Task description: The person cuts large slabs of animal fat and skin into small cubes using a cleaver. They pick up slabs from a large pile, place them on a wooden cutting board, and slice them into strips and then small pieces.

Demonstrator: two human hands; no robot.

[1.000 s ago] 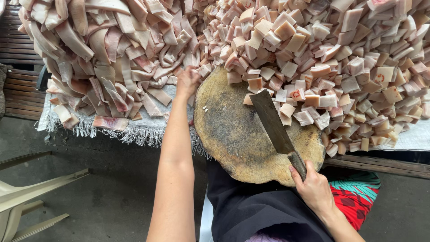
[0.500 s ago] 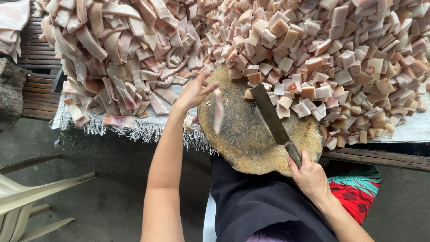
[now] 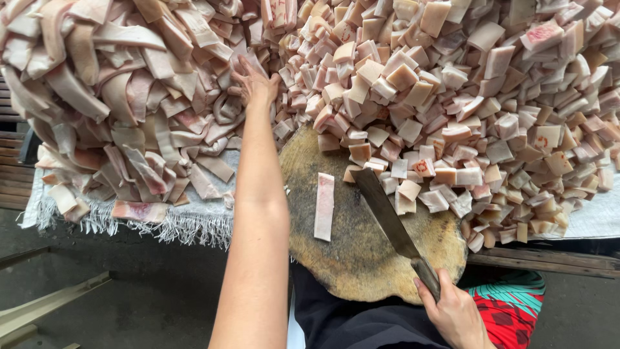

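Strip pile (image 3: 123, 97) overhangs the tabletop (image 3: 206, 216) edge. Left hand (image 3: 255, 83), arm outstretched, fingers spread among strips. One strip (image 3: 323, 207) lies on the bare chopping block (image 3: 361, 258). Right hand (image 3: 455, 313) grips the cleaver (image 3: 387, 216), beside cut cubes (image 3: 465, 97).

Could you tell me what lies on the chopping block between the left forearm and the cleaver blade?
In the head view, one pale strip lies alone on the round wooden block, apart from the cleaver.

Strip (image 3: 323, 207) on board (image 3: 361, 258), left of cleaver (image 3: 386, 213)
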